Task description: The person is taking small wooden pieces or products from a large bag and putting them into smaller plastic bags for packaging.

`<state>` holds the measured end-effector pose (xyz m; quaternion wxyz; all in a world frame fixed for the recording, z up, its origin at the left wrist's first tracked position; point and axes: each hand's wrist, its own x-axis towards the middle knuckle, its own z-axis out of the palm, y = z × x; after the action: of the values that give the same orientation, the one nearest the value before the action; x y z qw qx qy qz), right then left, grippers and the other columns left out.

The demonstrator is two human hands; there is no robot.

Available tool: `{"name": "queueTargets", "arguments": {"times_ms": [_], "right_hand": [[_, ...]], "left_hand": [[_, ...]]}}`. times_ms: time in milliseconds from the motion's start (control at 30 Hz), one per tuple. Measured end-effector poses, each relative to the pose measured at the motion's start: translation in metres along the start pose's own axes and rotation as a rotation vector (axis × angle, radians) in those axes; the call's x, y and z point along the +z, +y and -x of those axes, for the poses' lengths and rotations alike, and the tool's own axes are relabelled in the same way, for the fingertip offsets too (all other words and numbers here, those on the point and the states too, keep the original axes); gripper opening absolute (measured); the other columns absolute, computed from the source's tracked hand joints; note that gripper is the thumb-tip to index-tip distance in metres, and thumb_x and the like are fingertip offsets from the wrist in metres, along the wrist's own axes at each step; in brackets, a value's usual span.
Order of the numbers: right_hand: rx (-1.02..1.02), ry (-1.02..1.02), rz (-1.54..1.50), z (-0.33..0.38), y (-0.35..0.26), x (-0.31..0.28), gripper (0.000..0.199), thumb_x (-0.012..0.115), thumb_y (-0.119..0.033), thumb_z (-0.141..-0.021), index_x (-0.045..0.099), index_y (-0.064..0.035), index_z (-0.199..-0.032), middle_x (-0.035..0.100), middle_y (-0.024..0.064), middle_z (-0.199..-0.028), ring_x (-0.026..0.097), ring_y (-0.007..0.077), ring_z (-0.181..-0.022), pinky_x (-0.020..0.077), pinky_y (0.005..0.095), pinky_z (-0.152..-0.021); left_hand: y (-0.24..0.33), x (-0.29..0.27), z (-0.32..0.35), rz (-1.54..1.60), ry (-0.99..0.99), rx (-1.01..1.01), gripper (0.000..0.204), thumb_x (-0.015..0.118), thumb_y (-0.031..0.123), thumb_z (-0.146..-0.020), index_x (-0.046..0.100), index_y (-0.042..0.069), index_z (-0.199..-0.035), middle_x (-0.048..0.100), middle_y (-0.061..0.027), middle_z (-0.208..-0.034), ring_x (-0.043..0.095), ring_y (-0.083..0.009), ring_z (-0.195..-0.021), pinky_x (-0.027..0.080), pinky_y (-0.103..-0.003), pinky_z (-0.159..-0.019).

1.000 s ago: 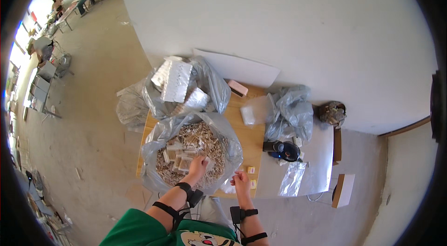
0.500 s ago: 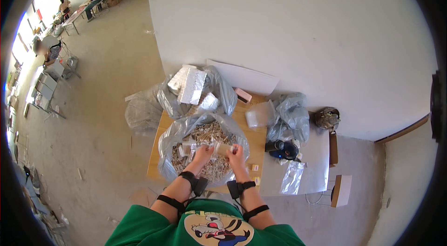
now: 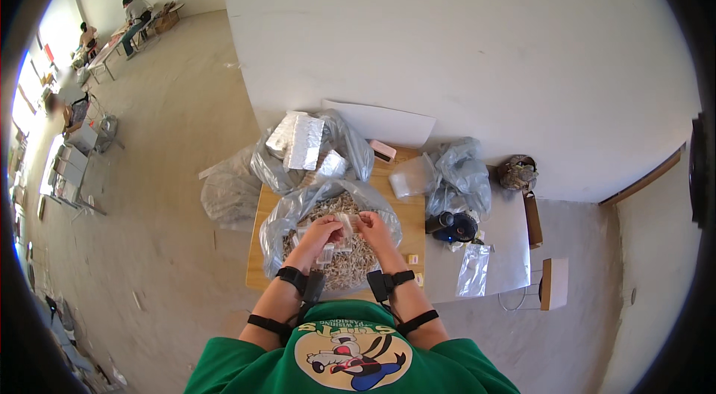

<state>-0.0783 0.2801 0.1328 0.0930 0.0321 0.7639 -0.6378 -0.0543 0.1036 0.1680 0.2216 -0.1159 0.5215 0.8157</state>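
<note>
A large clear plastic bag (image 3: 287, 219) lies open on a small wooden table (image 3: 262, 200), filled with several small pale pieces (image 3: 350, 263). My left hand (image 3: 319, 231) and my right hand (image 3: 373, 228) meet above the bag's middle. Together they pinch a small whitish piece (image 3: 344, 225); a second clear piece hangs under my left hand. Both wrists wear black straps.
Another clear bag with silver-white packets (image 3: 298, 142) stands behind the first. A white board (image 3: 380, 124) leans on the wall. To the right are crumpled bags (image 3: 459, 170), a black tape roll (image 3: 455, 226), a grey surface (image 3: 507, 230) and a small cardboard box (image 3: 553, 284). People sit at far tables (image 3: 134, 14).
My right hand came from the table's front edge up over the bag and joined my left hand. Both now grip a small piece. The view tilted down towards my chest.
</note>
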Motion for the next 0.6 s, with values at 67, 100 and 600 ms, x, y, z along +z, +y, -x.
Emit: {"name": "queueTargets", "arguments": {"times_ms": [67, 100, 600], "right_hand": [[-0.111, 0.026, 0.171, 0.001, -0.001, 0.006, 0.023, 0.057, -0.017, -0.084, 0.055, -0.0038, -0.102, 0.059, 0.006, -0.081, 0.058, 0.0156, -0.072, 0.0463, 0.0276, -0.06], [-0.211, 0.082, 0.311, 0.007, -0.014, 0.012, 0.023, 0.058, -0.018, -0.082, 0.056, -0.0037, -0.1, 0.059, 0.0086, -0.084, 0.058, 0.0191, -0.075, 0.0462, 0.0298, -0.064], [-0.282, -0.062, 0.227, 0.016, -0.063, 0.018, 0.022, 0.057, -0.005, -0.077, 0.058, -0.001, -0.099, 0.061, 0.0103, -0.082, 0.061, 0.0183, -0.072, 0.0477, 0.0287, -0.065]], "left_hand": [[-0.002, 0.004, -0.003, -0.049, 0.065, 0.012, 0.012, 0.056, 0.016, -0.082, 0.057, 0.007, -0.074, 0.055, 0.0004, -0.065, 0.05, -0.0077, -0.055, 0.041, -0.02, -0.052], [-0.004, 0.002, -0.003, -0.086, 0.145, 0.027, 0.013, 0.056, 0.016, -0.081, 0.056, 0.008, -0.071, 0.054, 0.001, -0.063, 0.048, -0.0069, -0.053, 0.038, -0.019, -0.05], [0.015, 0.018, -0.002, -0.244, 0.12, 0.125, 0.015, 0.057, 0.018, -0.084, 0.055, 0.01, -0.072, 0.05, 0.0045, -0.063, 0.042, -0.0045, -0.057, 0.032, -0.02, -0.051]]}}
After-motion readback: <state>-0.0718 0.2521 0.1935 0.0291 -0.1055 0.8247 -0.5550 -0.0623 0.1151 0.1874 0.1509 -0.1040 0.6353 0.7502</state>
